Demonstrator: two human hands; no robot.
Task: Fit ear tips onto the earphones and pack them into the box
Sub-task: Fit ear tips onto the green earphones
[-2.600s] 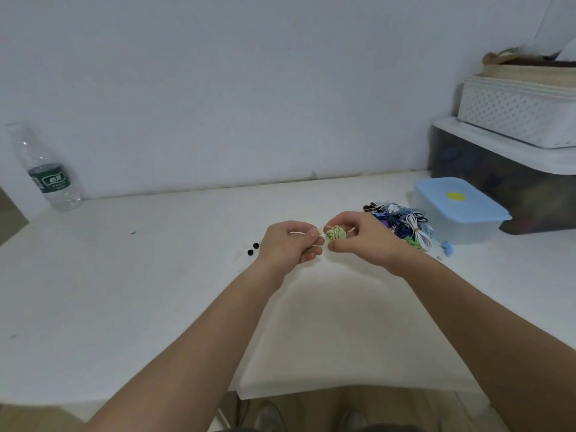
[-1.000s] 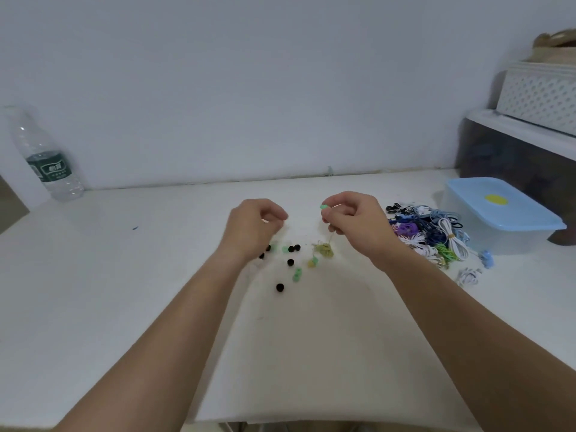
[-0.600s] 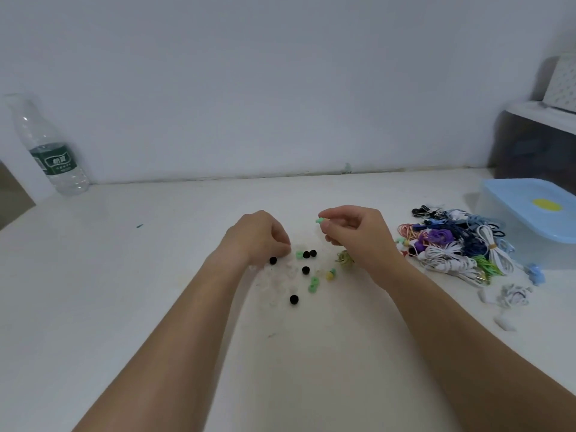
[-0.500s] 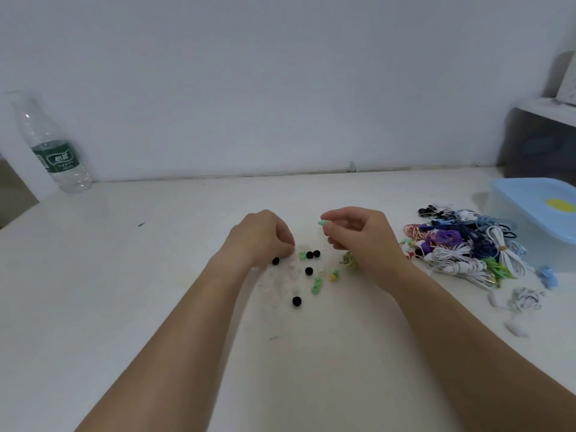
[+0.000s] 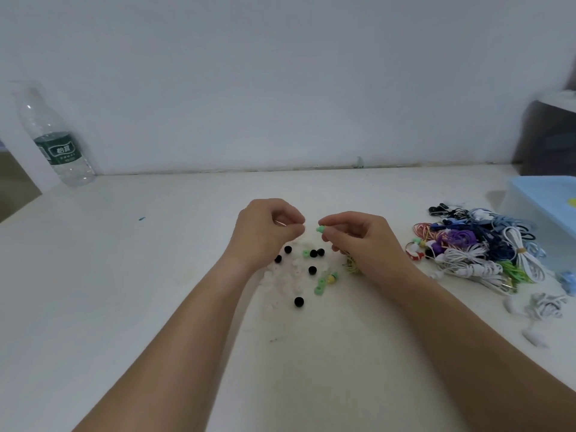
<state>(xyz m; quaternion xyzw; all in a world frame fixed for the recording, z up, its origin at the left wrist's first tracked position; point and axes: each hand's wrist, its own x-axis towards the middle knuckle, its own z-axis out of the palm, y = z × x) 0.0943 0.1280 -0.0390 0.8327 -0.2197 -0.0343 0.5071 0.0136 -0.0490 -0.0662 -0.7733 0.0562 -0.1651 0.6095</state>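
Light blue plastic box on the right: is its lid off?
No, the blue lid sits flat on the light blue plastic box.

Both forearms show bare along their whole visible length, slim and smooth; the left hand [image 5: 265, 229] and the right hand [image 5: 364, 241] are bare as well; the fingernails are too small to make out.

Single view, head-worn, wide-angle. It looks forward and down across the white table [image 5: 124, 307] toward the wall [image 5: 280, 73]. Both forearms enter from the bottom edge. The left hand [image 5: 265, 232] and the right hand [image 5: 364, 241], pinching a green earphone [image 5: 321, 229], sit close, near frame centre. A water bottle [image 5: 59, 148] marks the far left. A blue-lidded box [image 5: 542, 198] is cropped at the right edge.
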